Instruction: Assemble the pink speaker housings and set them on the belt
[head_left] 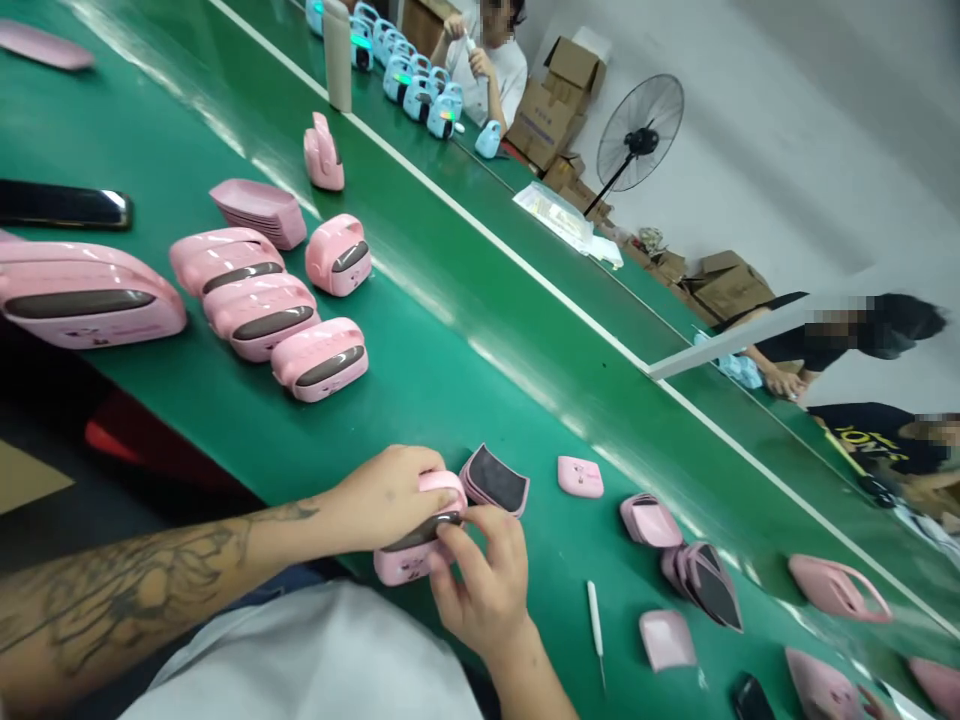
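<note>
In the head view my left hand [397, 490] is wrapped over the top of a pink device [401, 567] with a dark glossy strip. My right hand [487, 575] pinches the same device at the right end of its strip. The device sits low in front of my shirt, its printed front facing me. Just behind it lies a stack of pink curved panels with a dark face [499, 482]. A small pink printed cover [580, 477] lies to the right, and a white-handled screwdriver [594, 615] is on the green table [420, 400].
Several pink devices [322, 360] stand at the left near stacked pink panels [262, 212] and a dark phone [64, 205]. More pink parts [701, 580] lie at the right. People, blue devices [420, 95] and a fan [640, 140] are beyond.
</note>
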